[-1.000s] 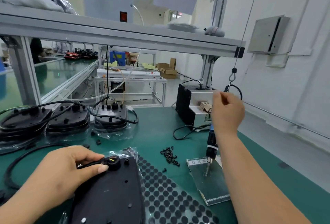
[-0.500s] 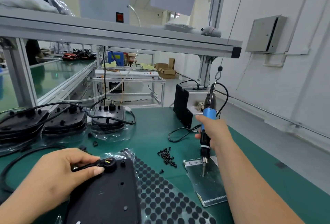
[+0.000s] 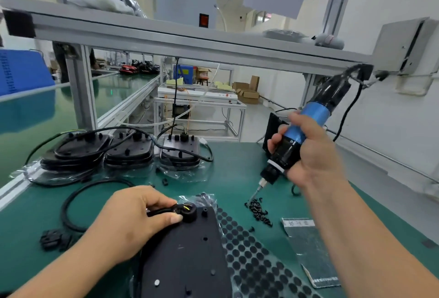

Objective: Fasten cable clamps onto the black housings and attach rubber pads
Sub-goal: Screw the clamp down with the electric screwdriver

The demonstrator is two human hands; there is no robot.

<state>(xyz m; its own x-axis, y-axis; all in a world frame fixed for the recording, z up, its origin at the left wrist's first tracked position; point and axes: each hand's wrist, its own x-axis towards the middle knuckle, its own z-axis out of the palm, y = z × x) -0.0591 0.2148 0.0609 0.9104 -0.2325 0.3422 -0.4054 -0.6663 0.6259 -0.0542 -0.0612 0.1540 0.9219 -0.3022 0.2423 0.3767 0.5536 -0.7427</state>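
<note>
Head view. My left hand (image 3: 133, 217) pinches the black cable (image 3: 71, 202) between thumb and forefinger, right where it enters the round fitting (image 3: 189, 211). That fitting sits at the far end of the black housing (image 3: 187, 257). The housing lies flat on the bench, under that pinch and running back toward me. I cannot make out a separate clamp piece.

My right hand (image 3: 316, 157) is wrapped round the electric screwdriver (image 3: 306, 126), fingers curled on the black section just below the blue sleeve. The tool is tilted. Its bit points down and left of my grip, with the tip at the edge of the loose screws (image 3: 259, 211). I cannot tell whether a screw is on the bit.

Assessment:
- **Housing:** it looks like rigid moulded plastic, probably light enough to skid under driving pressure. I should press it down at the cable entry.
- **Cable:** it appears flexible and springy, and is best pinned close to the fitting.
- **Screws:** they are tiny and easily scattered.
- **Rubber pad sheet (image 3: 251, 257):** it lies between my two grips, just right of the housing. The dots look soft and should lift by an edge.
</note>
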